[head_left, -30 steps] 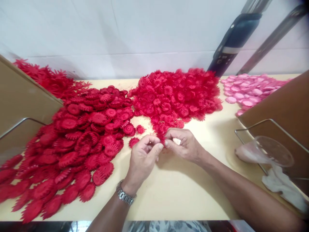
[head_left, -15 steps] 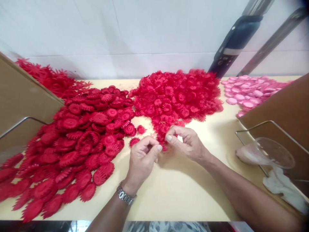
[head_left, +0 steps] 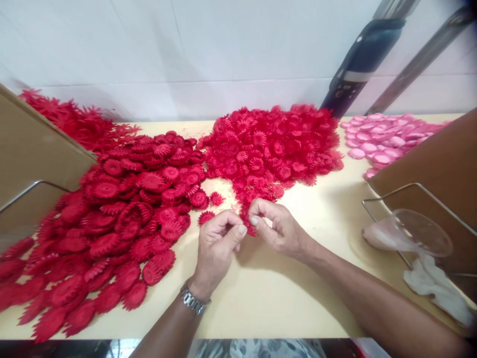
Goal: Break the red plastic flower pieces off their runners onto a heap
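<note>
My left hand (head_left: 219, 241), with a metal watch (head_left: 192, 299) at its wrist, is closed in a pinch of thumb and forefinger. Close to its right, my right hand (head_left: 276, 227) pinches too, its fingertips beside the left ones. Whatever is between the fingers, if anything, is too small to make out. Right behind the hands, the near tip of a heap of small red fringed flower pieces (head_left: 276, 146) shows. A single red fringed disc (head_left: 206, 218) lies just left of my left hand. Further left spreads a large pile of bigger dark red fringed discs (head_left: 108, 219).
Red star-shaped pieces (head_left: 74, 119) lie at the back left behind a cardboard panel (head_left: 37, 139). Pink discs (head_left: 387, 136) are at the back right. On the right stand a brown panel (head_left: 436, 174), a wire holder (head_left: 387, 194), a clear plastic cup (head_left: 406, 233) and white tissue (head_left: 432, 288).
My right hand has moved slightly left and down, closer to my left hand. The left hand has hardly moved. The whole view has shifted a little.
</note>
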A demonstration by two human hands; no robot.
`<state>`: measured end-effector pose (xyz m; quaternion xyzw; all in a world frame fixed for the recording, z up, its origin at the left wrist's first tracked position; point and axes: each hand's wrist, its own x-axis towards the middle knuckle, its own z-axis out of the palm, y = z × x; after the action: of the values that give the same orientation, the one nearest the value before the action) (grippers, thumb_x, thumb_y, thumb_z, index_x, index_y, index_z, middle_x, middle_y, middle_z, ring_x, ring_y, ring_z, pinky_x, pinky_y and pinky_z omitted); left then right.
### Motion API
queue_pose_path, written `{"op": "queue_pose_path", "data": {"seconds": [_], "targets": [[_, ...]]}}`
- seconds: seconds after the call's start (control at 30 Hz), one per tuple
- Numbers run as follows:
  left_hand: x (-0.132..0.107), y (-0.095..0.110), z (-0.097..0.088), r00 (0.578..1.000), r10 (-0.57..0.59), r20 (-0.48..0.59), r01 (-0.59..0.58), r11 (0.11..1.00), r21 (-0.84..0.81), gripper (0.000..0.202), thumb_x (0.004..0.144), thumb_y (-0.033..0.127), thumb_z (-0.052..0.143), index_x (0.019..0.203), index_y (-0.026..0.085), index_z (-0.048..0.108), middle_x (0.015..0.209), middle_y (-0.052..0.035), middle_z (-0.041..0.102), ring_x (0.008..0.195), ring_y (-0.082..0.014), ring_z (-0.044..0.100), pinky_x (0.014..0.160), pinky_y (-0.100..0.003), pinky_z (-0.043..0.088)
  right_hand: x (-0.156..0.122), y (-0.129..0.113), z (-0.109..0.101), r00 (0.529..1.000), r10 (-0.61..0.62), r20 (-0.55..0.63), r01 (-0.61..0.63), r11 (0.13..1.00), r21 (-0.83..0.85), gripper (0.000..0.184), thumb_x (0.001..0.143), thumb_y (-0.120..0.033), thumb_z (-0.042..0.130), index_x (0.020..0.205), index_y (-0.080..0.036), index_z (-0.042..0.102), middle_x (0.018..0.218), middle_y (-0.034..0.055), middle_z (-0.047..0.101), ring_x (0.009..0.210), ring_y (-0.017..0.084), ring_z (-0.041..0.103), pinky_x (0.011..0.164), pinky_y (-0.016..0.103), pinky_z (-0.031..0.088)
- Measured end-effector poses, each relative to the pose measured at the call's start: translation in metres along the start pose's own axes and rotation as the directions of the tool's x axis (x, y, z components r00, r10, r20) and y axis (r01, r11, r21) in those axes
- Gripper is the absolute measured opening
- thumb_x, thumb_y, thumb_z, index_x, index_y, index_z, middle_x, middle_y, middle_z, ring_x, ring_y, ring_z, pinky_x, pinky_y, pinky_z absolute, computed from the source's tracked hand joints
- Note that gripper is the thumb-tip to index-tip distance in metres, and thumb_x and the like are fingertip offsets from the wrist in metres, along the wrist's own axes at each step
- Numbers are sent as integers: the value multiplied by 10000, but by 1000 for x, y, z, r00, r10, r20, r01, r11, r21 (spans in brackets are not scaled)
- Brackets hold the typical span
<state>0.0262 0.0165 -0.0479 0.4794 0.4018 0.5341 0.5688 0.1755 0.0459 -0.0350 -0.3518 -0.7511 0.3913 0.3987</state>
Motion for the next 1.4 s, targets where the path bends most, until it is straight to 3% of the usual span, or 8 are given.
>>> {"op": "queue_pose_path", "data": {"seconds": [0.5,0.77,0.83,0.93,1.1,1.2,1.3,1.4], "targets": [[1,12,-2,967,164,-196,-205,956,-212,98,705,205,655,670,182,566,598,47,476,426,-46,435,376,-160,303,5,12,-12,944,106,-312,-148,983,-113,180,841,-225,408,664,-197,385,568,-41,365,502,95,353,471,223,291],[6,11,-1,993,82,-84,-101,961,-257,93,695,213,670,683,182,583,599,44,511,443,-64,490,398,-174,368,9,23,-26,967,-104,-233,-80,744,-663,164,824,-194,473,695,-176,573,640,22,530,593,138,455,601,285,341],[6,9,0,996,54,-69,-71,956,-284,98,691,218,673,695,186,581,583,48,515,439,-71,503,401,-179,375,8,17,-24,950,-138,-280,-53,813,-580,151,841,-249,486,830,-171,614,692,37,559,637,150,492,628,296,376],[6,8,0,1000,9,-30,-17,956,-292,112,684,230,681,710,184,582,620,44,547,445,-78,526,418,-191,395,5,3,-17,983,0,-181,-32,984,-176,187,847,-325,503,906,-169,588,742,40,577,643,138,528,595,275,426],[6,6,2,999,-35,26,40,965,-260,124,708,260,665,785,179,610,647,28,576,479,-79,543,465,-197,420,4,-7,-3,971,207,116,-237,885,400,213,862,-339,484,707,-195,454,569,-14,573,554,127,568,564,277,469],[7,4,3,998,-49,44,59,965,-255,197,725,281,654,897,195,612,677,19,601,534,-87,552,496,-198,435,4,-6,1,974,226,24,-220,912,348,187,856,-276,476,691,-200,434,550,-19,579,527,124,574,525,261,461],[8,2,6,995,-86,-59,76,985,-152,113,702,223,671,776,161,613,612,23,589,499,-78,518,462,-185,417,3,-4,3,974,148,-171,-145,989,29,199,799,-211,522,616,-188,448,541,-18,545,484,97,499,460,222,384],[9,3,9,985,-102,-139,89,991,-97,96,687,188,665,653,134,593,499,30,549,443,-79,492,435,-190,397,1,-3,5,976,11,-216,-40,991,-127,204,788,-176,514,591,-177,460,559,-20,511,488,78,446,464,211,352]]}}
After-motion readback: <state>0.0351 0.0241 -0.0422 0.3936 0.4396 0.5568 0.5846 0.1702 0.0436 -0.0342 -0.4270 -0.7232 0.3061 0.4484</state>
